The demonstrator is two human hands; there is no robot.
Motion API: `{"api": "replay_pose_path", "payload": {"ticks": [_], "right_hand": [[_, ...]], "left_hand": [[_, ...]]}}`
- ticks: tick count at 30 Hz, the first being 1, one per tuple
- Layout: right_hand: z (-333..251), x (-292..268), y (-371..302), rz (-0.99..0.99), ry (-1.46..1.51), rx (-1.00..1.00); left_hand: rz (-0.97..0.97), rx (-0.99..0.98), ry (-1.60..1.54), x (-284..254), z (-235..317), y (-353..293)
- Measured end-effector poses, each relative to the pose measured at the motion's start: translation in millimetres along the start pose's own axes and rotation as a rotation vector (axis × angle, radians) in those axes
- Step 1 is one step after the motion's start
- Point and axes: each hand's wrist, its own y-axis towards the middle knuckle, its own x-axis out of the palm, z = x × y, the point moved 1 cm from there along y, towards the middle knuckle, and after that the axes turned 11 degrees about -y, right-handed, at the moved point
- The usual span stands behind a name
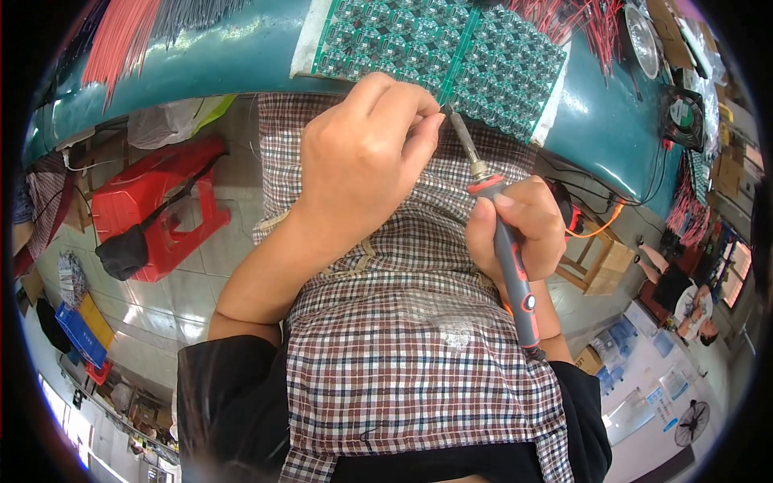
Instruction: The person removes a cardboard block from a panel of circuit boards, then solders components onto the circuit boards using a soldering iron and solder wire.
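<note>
In my right hand (527, 229) is a grey and red soldering iron (509, 245), its metal tip pointing up toward the near edge of a panel of green circuit boards (403, 44). My left hand (370, 141) is closed, thumb and forefinger pinched together just left of the iron's tip. Whatever sits between those fingertips is too small to make out. The panel, made up of many small boards joined together, lies on a pale sheet on the teal table (266, 60).
Bundles of red wires (125, 36) and grey wires (189, 20) lie at the table's left, more red wires (596, 32) at the right. A metal bowl (640, 40) and a small black fan (684, 117) stand far right. Below left is a red stool (161, 209); a person (688, 302) sits at right.
</note>
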Motion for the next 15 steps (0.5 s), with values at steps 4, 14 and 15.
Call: {"api": "replay_pose_path", "payload": {"ticks": [4, 14, 15], "right_hand": [[-1.1, -0.9, 0.3, -0.019, -0.014, -0.006], [-5.0, -3.0, 3.2, -0.048, -0.016, 0.037], [-3.9, -5.6, 3.6, -0.023, 0.023, 0.051]], "left_hand": [[-0.012, 0.019, 0.016, 1.3, -1.5, -1.2], [-0.015, 0.013, 0.024, -7.8, 5.1, 0.6], [-0.003, 0.047, 0.057, -8.4, 4.8, 0.8]]}}
